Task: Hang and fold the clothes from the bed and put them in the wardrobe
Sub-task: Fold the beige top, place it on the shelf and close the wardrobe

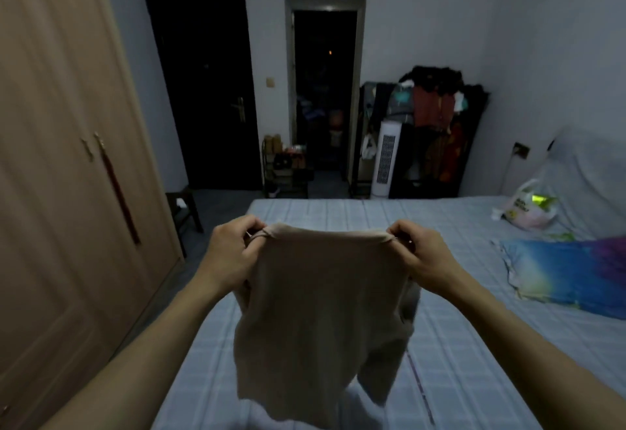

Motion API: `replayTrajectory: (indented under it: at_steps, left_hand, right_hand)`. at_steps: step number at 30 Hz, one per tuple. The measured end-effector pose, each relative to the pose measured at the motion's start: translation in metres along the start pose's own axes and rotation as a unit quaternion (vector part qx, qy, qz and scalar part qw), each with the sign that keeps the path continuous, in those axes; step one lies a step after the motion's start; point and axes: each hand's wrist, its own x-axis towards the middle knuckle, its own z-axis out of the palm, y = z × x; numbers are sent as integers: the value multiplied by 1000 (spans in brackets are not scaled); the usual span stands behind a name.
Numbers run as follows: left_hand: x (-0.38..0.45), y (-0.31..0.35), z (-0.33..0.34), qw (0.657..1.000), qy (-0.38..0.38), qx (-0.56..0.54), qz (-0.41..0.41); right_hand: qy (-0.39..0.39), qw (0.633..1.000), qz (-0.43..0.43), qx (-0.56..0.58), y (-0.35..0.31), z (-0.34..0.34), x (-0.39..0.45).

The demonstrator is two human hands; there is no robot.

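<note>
Two hands' fingers (252,230) pinching a beige, limp garment (321,311) above the bed (474,362).

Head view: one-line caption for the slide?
Both hands, left hand and right hand, pinch the top corners of a beige garment held up over the bed.

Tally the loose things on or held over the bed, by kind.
Beige garment, gripped by left hand and right hand: 1
Pillow: 1
Plastic bag: 1
Total: 3
</note>
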Motion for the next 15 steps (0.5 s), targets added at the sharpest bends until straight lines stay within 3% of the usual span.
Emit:
replayTrajectory:
  at_steps: [7, 15]
  left_hand:
    - [-56, 1, -73, 998, 38, -48, 4]
    - [-82, 37, -98, 990, 103, -94, -38]
  right_hand:
    - [23, 999, 14, 21, -95, -11, -41]
    - [62, 997, 19, 34, -146, -22, -70]
